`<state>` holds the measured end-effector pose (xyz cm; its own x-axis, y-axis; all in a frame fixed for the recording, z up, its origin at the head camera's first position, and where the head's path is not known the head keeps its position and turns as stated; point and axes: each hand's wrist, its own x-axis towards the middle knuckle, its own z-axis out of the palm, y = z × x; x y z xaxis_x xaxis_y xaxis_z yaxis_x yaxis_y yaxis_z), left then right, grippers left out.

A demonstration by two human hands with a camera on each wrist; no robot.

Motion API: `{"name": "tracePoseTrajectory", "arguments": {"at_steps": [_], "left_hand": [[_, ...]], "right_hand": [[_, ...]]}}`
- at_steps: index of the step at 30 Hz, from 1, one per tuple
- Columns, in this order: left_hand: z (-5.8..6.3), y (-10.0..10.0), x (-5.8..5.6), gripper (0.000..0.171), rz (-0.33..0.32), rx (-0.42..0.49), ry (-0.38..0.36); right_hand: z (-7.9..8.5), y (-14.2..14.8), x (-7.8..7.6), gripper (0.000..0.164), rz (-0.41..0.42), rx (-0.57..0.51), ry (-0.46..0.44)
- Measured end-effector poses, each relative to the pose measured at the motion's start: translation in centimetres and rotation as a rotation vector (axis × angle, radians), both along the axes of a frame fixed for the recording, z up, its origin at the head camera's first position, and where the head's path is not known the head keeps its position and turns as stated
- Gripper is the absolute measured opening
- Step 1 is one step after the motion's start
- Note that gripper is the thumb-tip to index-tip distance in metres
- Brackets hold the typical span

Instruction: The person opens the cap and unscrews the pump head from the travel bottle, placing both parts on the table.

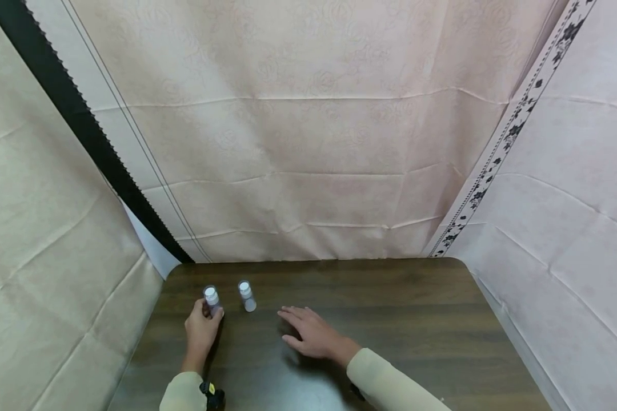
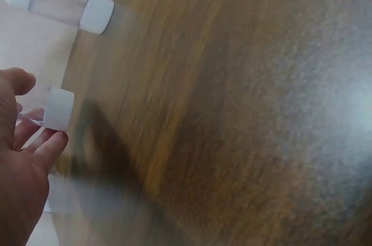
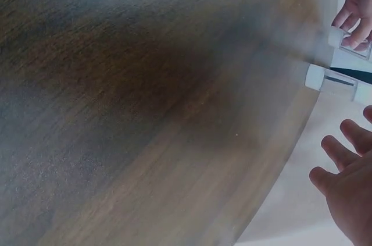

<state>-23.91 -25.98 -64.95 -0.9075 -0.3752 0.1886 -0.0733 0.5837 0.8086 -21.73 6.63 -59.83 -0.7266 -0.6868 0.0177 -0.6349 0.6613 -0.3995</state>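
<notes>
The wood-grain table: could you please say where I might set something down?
The wood-grain table is barest between the right hand, right sleeve and the far and right edges. A smaller patch lies between the right sleeve and left sleeve. Crowded: far left, where the left hand holds one white-capped bottle beside a second bottle.

Can count two bottles (image 1: 213, 302) (image 1: 247, 296) and two hands (image 1: 202, 332) (image 1: 315, 333). Can also count two sleeves (image 1: 184, 393) (image 1: 392, 382) and one table (image 1: 416, 319).

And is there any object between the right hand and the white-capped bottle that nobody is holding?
No, nothing visible stands there: only wood-grain tabletop lies between the right hand and that white-capped bottle.
</notes>
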Motion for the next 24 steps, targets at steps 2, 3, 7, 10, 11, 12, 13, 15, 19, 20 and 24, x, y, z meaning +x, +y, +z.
{"name": "tracePoseTrajectory", "arguments": {"at_steps": [2, 3, 7, 10, 11, 12, 13, 15, 19, 20, 24], "left_hand": [[0.1, 0.2, 0.3, 0.046, 0.006, -0.008, 0.023], [0.1, 0.4, 0.4, 0.045, 0.008, -0.01, 0.035], [0.3, 1.1, 1.1, 0.043, 0.014, -0.016, 0.087], [0.3, 1.9, 1.8, 0.041, 0.002, -0.018, 0.124], [0.3, 2.2, 2.0, 0.041, -0.001, -0.022, 0.133], [0.2, 2.5, 2.2, 0.041, -0.006, -0.027, 0.145], [0.2, 2.8, 2.4, 0.04, -0.014, -0.029, 0.16], [0.1, 3.5, 2.8, 0.04, -0.023, -0.043, 0.187], [0.0, 4.8, 3.3, 0.04, -0.054, -0.06, 0.238], [0.0, 5.1, 3.4, 0.04, -0.063, -0.065, 0.251], [0.1, 6.4, 3.6, 0.042, -0.105, -0.068, 0.3]], "right_hand": [[0.1, 0.1, 0.0, 0.06, -0.002, -0.005, 0.005], [0.2, 0.2, 0.1, 0.06, -0.002, -0.007, 0.012], [0.7, 0.7, 0.1, 0.06, 0.0, -0.038, 0.047], [1.2, 1.0, 0.0, 0.06, -0.003, -0.064, 0.08], [1.3, 1.1, 0.0, 0.06, -0.008, -0.065, 0.092], [1.4, 1.2, -0.1, 0.059, -0.011, -0.066, 0.101], [1.5, 1.3, -0.1, 0.06, -0.015, -0.066, 0.106], [1.7, 1.4, -0.2, 0.06, -0.023, -0.066, 0.11], [1.9, 1.6, -0.4, 0.062, -0.046, -0.075, 0.107], [2.0, 1.7, -0.4, 0.062, -0.051, -0.078, 0.109], [2.4, 2.0, -0.4, 0.063, -0.059, -0.095, 0.11]]}}
